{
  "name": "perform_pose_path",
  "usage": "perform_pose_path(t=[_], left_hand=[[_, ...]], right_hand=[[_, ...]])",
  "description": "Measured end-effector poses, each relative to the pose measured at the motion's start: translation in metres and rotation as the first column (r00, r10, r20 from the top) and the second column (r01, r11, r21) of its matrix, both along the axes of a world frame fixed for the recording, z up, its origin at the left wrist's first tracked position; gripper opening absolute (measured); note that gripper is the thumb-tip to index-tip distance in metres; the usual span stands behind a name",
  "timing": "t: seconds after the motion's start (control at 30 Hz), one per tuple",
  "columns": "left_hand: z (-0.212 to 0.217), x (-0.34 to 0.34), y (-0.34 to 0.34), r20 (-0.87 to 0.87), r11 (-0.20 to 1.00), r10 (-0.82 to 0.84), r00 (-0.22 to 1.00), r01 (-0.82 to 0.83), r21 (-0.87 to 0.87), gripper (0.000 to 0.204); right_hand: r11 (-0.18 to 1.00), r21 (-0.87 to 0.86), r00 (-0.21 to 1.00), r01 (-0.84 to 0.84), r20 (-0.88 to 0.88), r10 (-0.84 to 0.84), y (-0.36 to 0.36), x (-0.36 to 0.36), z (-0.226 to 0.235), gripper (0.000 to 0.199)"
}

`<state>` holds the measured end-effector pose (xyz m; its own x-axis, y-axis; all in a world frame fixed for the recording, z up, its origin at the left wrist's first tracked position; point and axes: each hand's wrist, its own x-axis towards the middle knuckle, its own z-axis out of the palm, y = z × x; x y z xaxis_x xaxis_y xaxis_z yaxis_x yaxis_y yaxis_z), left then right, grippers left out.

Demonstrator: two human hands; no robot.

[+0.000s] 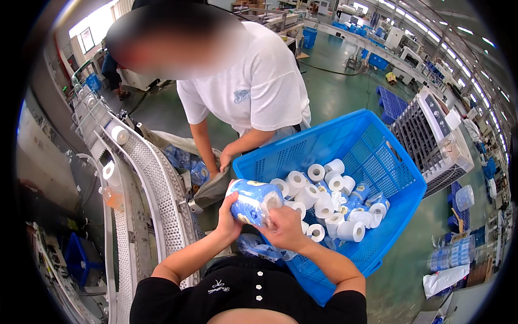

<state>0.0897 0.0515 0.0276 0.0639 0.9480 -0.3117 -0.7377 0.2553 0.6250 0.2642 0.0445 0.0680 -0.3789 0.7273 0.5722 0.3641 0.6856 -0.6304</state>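
In front of my chest I hold a toilet roll in a blue and clear plastic wrapper [249,201], lying on its side and tilted. My left hand [229,220] is wrapped round its left end from below. My right hand [285,225] is closed at the right end, where the clear film is bunched and the white roll shows; its fingertips are partly hidden. Crumpled blue and clear wrapping film [259,247] hangs below my hands. Just right of them, a large blue plastic crate [386,156] holds several bare white toilet rolls [324,205] and some wrapped in blue.
A curved metal conveyor [148,162] runs along the left, with a loose roll [120,135] and an orange-tinted bottle [113,198] on it. Across from me, a person in a white shirt [270,81] reaches into a grey sack [213,189]. An air cooler [431,137] stands right of the crate.
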Motion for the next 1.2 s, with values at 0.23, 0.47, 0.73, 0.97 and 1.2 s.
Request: perform_pose_path(t=[0.23,0.47,0.73,0.97,1.2], left_hand=[[0.001,-0.011,0.014,-0.458,0.744,0.421,0.783,-0.01,0.668,0.108],[0.008,-0.013,0.015,-0.291,0.915,-0.037,0.956,0.149,0.374,0.081],[0.025,0.003,0.005,0.13,0.97,-0.201,0.971,0.216,-0.112,0.077],[0.003,-0.004,-0.002,0.261,0.929,-0.37,0.892,0.352,0.112,0.071],[-0.002,-0.028,-0.012,0.424,0.978,-0.196,0.884,0.146,0.148,0.064]], right_hand=[[0.857,-0.515,0.972,-0.026,-0.214,-0.099,0.013,0.029,-0.002,0.022],[0.76,-0.37,0.643,-0.535,-0.761,0.082,0.047,0.047,0.047,0.054],[0.965,-0.224,0.939,0.139,-0.28,-0.2,0.047,0.021,0.008,0.024],[0.814,-0.579,0.96,-0.046,-0.251,-0.125,0.075,0.018,-0.029,0.036],[0.964,-0.182,0.924,0.192,0.363,-0.116,0.033,0.001,-0.085,0.019]])
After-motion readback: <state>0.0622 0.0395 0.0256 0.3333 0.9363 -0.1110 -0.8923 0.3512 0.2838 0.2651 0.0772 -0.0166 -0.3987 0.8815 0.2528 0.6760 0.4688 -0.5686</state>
